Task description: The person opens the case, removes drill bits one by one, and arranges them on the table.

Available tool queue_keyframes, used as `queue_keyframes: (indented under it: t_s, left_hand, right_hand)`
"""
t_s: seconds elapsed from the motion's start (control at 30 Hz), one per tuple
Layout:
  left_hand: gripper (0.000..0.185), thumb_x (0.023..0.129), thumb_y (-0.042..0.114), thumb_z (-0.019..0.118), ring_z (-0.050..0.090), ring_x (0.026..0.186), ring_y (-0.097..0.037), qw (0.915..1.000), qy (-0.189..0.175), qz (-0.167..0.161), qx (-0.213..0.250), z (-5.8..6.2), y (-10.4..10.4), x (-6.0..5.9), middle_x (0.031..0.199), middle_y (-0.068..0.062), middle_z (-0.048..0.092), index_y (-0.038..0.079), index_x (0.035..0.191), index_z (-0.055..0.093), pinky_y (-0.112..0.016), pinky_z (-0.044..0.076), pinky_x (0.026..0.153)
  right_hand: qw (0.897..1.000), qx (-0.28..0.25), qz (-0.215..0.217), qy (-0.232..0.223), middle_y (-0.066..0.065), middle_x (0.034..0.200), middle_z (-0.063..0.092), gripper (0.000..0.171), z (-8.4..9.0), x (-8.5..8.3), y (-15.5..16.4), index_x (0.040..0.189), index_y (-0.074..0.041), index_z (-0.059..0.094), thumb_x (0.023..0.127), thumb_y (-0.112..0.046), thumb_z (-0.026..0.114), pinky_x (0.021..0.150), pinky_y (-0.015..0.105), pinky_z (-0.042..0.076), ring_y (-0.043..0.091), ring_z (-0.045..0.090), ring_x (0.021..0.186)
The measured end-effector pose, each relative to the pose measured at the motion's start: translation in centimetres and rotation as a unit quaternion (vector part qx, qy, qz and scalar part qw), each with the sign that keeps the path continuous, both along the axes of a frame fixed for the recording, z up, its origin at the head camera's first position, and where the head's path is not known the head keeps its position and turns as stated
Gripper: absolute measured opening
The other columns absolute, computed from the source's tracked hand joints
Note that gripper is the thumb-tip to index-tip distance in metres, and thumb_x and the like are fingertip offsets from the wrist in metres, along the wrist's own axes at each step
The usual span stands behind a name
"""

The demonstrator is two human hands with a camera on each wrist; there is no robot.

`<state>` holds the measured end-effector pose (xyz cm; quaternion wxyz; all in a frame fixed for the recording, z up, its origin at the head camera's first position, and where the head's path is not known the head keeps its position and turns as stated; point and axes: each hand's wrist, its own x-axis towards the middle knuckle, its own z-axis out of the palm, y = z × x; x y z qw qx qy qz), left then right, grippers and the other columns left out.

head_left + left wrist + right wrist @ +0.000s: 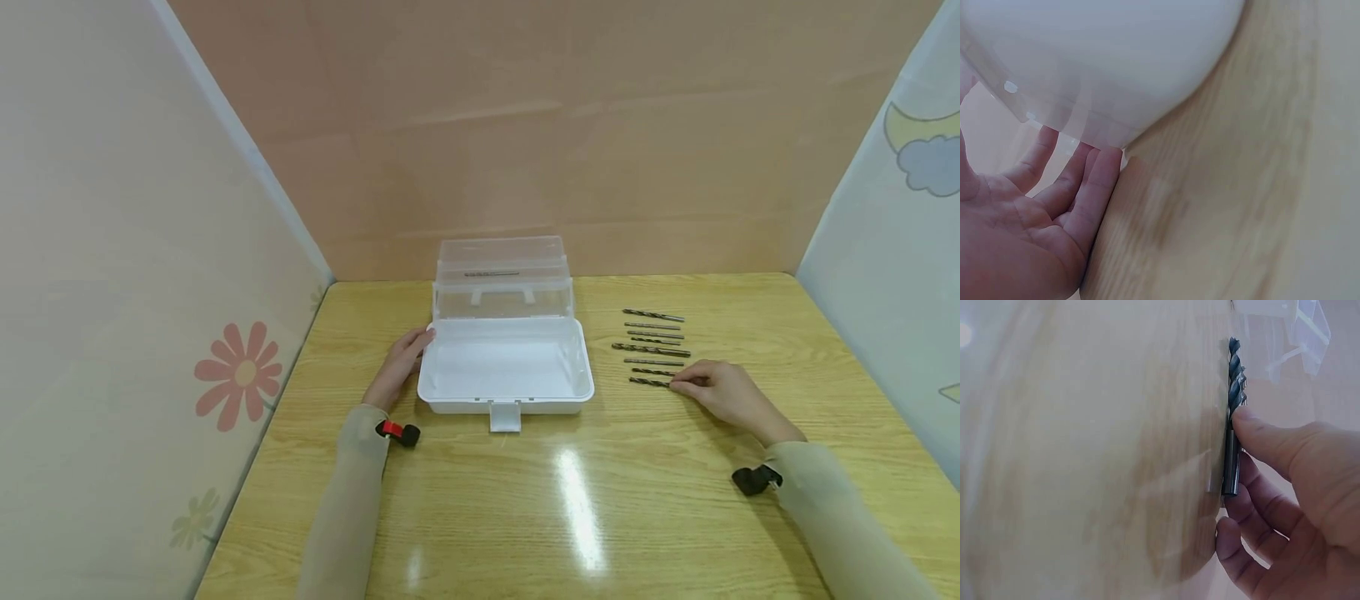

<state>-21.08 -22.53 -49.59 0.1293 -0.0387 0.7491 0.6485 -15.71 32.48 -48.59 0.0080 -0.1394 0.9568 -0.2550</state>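
A white plastic toolbox (504, 406) stands with its clear lid (501, 249) raised at the back. My left hand (397, 367) is at its left side; in the left wrist view the fingers (1094, 194) touch the outer wall, slightly bent. To the right of the box, my right hand (723, 392) pinches the shank end of the nearest drill bit (648, 382). In the right wrist view the thumb (1266, 434) presses on this dark twisted bit (1235, 384), close over the tabletop, with fingertips at its other side.
Several more drill bits (651, 349) lie in a roughly parallel row beyond the right hand. Another bit (491, 273) shows in the raised upper part of the box. A latch (505, 417) hangs at the box front. Panels enclose the wooden table (480, 508) at back and sides.
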Motion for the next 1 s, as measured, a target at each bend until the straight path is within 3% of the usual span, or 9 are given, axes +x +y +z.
queue_keyframes:
  t_s: [0.23, 0.57, 0.87, 1.0]
  left_hand:
    - [0.069, 0.107, 0.055, 0.056, 0.055, 0.136, -0.028, 0.9999, -0.009, 0.004, -0.008, 0.0, 0.1, -0.1, 0.156, -0.015, 0.055, 0.008, 0.158, 0.048, -0.035, 0.052, 0.107]
    - [0.07, 0.108, 0.056, 0.055, 0.054, 0.137, -0.028, 0.9998, -0.015, 0.006, -0.009, 0.0, 0.0, -0.2, 0.157, -0.015, 0.053, 0.008, 0.158, 0.047, -0.037, 0.05, 0.111]
    - [0.067, 0.109, 0.052, 0.054, 0.054, 0.137, -0.027, 1.0, -0.009, 0.001, -0.001, 0.1, 0.0, -0.1, 0.159, -0.015, 0.051, 0.007, 0.158, 0.047, -0.037, 0.049, 0.111]
    - [0.067, 0.108, 0.052, 0.055, 0.054, 0.137, -0.028, 0.9999, -0.012, 0.003, -0.005, 0.2, 0.0, -0.1, 0.158, -0.015, 0.052, 0.008, 0.158, 0.048, -0.035, 0.05, 0.108]
  right_hand:
    - [1.0, -0.005, -0.007, -0.009, 0.018, 0.107, 0.08, 0.018, 0.0, -0.1, 0.0, 0.108, -0.006, 0.083, 0.1, -0.021, 0.077, 0.088, 0.06, 0.058, 0.04, 0.075, 0.099]
    - [1.0, -0.013, -0.017, -0.011, 0.017, 0.106, 0.08, 0.017, 0.1, 0.0, 0.2, 0.107, -0.008, 0.083, 0.099, -0.023, 0.078, 0.078, 0.041, 0.059, 0.03, 0.075, 0.093]
    - [0.999, -0.018, -0.035, -0.008, 0.015, 0.106, 0.079, 0.022, 0.5, -0.3, 0.2, 0.109, -0.008, 0.083, 0.103, -0.027, 0.074, 0.07, 0.029, 0.049, 0.013, 0.065, 0.084]
    - [0.999, -0.027, -0.029, -0.016, 0.018, 0.108, 0.077, 0.031, 1.3, -0.5, 0.1, 0.12, -0.004, 0.079, 0.108, -0.03, 0.066, 0.066, 0.029, 0.047, 0.02, 0.065, 0.087]
